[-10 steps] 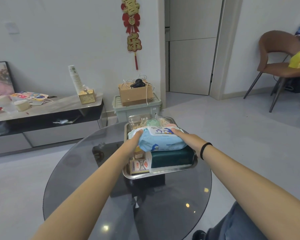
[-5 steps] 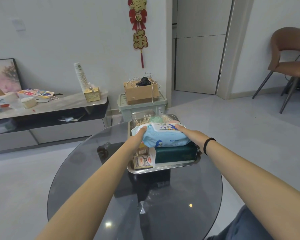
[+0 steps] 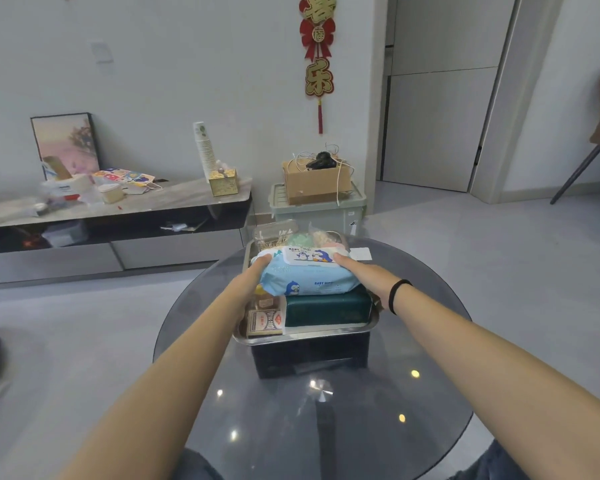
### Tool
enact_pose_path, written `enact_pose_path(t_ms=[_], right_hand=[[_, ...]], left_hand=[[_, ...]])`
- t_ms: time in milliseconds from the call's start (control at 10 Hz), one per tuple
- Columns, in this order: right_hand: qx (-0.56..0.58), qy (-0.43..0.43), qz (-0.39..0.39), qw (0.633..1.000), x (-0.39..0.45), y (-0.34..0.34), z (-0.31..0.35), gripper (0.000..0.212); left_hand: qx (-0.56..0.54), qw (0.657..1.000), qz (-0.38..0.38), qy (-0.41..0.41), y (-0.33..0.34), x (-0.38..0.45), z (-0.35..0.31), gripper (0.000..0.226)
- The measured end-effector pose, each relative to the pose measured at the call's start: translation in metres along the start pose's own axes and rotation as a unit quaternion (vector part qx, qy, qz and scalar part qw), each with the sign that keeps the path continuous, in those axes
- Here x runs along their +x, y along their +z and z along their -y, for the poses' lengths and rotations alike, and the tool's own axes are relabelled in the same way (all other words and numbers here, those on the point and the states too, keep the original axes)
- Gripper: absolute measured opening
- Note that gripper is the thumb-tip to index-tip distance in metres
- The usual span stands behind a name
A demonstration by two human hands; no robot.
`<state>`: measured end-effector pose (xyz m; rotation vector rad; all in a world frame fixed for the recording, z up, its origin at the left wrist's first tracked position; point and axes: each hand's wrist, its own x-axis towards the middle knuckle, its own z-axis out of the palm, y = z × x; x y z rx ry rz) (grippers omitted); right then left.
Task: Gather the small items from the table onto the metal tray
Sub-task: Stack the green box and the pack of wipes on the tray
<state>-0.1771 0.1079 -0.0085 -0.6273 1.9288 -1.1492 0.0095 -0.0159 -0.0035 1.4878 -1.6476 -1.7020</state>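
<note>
In the head view, the metal tray [image 3: 329, 331] sits at the far side of the round glass table [image 3: 430, 393], already loaded. A pale blue pack of baby wipes [image 3: 305, 277] lies on top of a dark green box [image 3: 328, 309], with a red card box [image 3: 264, 322] at the tray's near left corner and a few small packets at its far edge. The left hand [image 3: 253, 275] grips the left end of the wipes pack and the right hand [image 3: 364, 273] the right end, fingers closed around it from both sides. This looks like the placing step: the pack is being settled on the pile. Next both hands should let go gently, once it rests flat and will not slide off the box. No other small items show on the table.
</note>
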Motion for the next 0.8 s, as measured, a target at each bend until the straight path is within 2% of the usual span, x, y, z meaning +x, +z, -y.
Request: enact_pose_path(t_ms=[100,300,400,500,600,700,800], right_hand=[[0.022,-0.012,0.014,1.0,0.005,0.024,0.007,0.106],[0.003,-0.032,0.043,0.999,0.019,0.056,0.015,0.119],[-0.006,-0.029,0.049,0.998,0.025,0.061,0.015,0.12],[-0.018,-0.031,0.041,0.999,0.025,0.059,0.015,0.121],[-0.066,-0.048,0.028,0.996,0.005,0.055,0.026,0.108],[-0.116,-0.129,-0.009,0.985,0.01,0.047,0.043,0.08],[-0.111,-0.205,-0.08,0.969,0.035,0.045,0.068,0.065]], left_hand=[[-0.038,0.999,-0.022,0.011,-0.024,0.005,0.005,0.065],[-0.056,0.997,-0.047,0.015,-0.057,0.016,0.011,0.054],[-0.065,0.997,-0.045,0.014,-0.061,0.018,0.011,0.057],[-0.051,0.998,-0.032,0.015,-0.066,0.025,0.013,0.073],[-0.025,0.999,-0.028,0.017,-0.071,0.024,0.008,0.095],[0.054,0.988,-0.073,0.127,-0.065,0.02,-0.019,0.061],[0.121,0.965,-0.096,0.213,-0.053,0.04,-0.047,0.052]])
